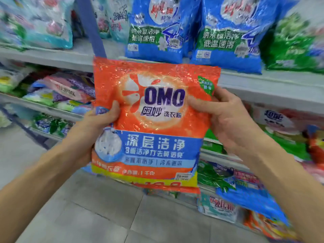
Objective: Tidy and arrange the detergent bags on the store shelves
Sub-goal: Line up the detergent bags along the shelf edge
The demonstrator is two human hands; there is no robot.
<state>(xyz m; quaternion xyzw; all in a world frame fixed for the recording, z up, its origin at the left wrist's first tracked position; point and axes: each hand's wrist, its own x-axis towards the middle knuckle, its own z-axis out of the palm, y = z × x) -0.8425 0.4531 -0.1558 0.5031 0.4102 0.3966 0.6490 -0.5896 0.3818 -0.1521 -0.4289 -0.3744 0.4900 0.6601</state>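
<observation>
Both hands, left hand (103, 116) and right hand (226, 120), are gripped round an orange detergent bag (150, 120), held upright between them before the shelves (263, 81). Placement seems pending; a free slot must be chosen.

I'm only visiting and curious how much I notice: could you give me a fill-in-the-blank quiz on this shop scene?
The orange bag bears the brand name ____ in purple letters.
Exactly ____ hands hold it: the left hand and the right hand.
The matching pair of bags on the shelf behind it is mostly ____.
Missing words: OMO; two; blue.
</observation>
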